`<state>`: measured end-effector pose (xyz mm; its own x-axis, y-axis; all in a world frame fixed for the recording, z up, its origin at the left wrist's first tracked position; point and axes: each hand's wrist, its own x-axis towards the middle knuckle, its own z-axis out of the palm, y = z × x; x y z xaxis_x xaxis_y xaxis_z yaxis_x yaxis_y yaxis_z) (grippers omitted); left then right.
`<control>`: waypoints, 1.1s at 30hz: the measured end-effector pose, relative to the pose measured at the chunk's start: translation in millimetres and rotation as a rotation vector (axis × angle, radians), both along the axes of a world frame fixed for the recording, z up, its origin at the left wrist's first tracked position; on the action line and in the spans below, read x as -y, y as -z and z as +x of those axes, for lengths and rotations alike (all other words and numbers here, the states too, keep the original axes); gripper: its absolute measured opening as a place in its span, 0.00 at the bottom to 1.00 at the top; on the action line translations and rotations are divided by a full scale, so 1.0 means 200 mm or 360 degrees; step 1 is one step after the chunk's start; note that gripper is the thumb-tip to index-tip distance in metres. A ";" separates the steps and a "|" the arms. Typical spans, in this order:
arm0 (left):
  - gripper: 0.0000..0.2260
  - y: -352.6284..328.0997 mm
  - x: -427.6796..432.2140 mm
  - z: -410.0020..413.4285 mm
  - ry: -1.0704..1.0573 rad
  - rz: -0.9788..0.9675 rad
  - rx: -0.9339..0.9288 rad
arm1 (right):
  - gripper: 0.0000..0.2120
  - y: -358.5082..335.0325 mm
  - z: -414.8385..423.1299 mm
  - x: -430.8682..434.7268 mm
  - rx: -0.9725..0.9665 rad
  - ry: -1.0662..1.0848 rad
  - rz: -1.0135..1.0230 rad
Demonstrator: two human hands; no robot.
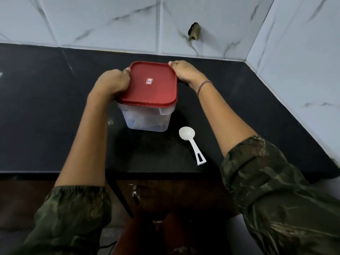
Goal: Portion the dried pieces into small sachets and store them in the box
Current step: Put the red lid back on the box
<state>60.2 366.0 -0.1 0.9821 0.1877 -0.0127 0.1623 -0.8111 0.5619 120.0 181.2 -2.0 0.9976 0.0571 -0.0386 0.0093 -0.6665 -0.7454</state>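
The box [147, 119] sits straight ahead on the table [55, 111], squarely between my hands; my left hand [112, 82] grips the lid [150, 89] at its left edge; my right hand [185, 71] at its far-right corner.

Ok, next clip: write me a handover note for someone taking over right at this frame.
Left hand: grips the left edge of the red lid. Right hand: grips its far right corner.
The lid sits on the clear box on the black counter; bluish contents show faintly through the wall. White scoop lies right of the box.
Done: box apparently filled and covered. Left: check the lid is sealed all round; I cannot tell.
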 end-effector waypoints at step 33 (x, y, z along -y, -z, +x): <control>0.10 0.24 0.21 -0.70 0.0163 -0.0452 -0.0010 | 0.05 0.13 -0.97 0.30 -0.0280 0.0194 -0.0099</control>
<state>-79.8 323.8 -48.1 0.9955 0.0761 -0.0567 0.0922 -0.6340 0.7678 -73.6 121.7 -28.8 0.9746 -0.0713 -0.2124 -0.2007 -0.6994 -0.6860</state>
